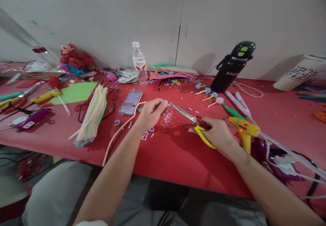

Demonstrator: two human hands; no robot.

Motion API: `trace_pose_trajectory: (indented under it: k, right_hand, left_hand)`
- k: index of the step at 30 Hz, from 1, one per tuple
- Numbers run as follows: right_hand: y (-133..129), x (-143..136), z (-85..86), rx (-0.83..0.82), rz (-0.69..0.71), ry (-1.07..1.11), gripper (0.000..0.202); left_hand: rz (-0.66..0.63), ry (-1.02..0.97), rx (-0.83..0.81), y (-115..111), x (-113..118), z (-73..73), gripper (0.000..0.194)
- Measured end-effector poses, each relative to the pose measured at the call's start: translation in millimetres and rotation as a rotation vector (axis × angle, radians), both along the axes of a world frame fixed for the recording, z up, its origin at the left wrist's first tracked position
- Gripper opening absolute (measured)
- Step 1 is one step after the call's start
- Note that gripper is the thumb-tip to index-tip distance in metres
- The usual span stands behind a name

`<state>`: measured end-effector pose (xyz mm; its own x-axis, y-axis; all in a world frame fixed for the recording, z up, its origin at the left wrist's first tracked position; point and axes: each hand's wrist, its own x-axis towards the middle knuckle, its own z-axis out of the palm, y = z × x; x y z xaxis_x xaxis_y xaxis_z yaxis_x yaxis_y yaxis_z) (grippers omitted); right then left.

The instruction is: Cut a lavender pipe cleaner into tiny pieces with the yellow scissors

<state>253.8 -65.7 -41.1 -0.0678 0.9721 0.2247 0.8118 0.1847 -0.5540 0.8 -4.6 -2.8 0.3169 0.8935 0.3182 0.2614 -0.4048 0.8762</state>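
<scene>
My right hand (pixel 216 132) holds scissors (pixel 187 114) with yellow and red handles, their blades looking closed and pointing toward my other hand. My left hand (pixel 154 112) is pinched closed just left of the scissor tips. Whatever sits between its fingertips is too small to make out. Below the fingertips lies a scatter of tiny pale clippings (pixel 168 118) on the red tabletop (pixel 178 158). Short lilac pieces (pixel 145 136) lie beside my left wrist. A cream pipe cleaner (pixel 114 136) stretches along my left forearm.
Pipe cleaner bundle (pixel 93 114), phone (pixel 132 102) and plastic bottle (pixel 140 64) stand or lie left of centre. At right are a black flask (pixel 230 70), yellow glue gun (pixel 244 129) and cables. Small blue and pink pompom pieces (pixel 208 90) lie behind the scissors.
</scene>
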Motion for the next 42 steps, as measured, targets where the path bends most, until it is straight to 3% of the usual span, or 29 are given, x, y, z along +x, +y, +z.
trace_pose_trajectory:
  k: [8, 42]
  right_hand:
    - [-3.2, -3.9, 8.3, -0.026, -0.006, 0.048, 0.051]
    - [-3.0, -3.2, 8.4, -0.100, 0.038, 0.051, 0.056]
  left_hand:
    - [-0.006, 0.037, 0.056, -0.4, -1.0, 1.5, 0.031]
    - [0.039, 0.061, 0.101, 1.5, -1.7, -2.1, 0.026]
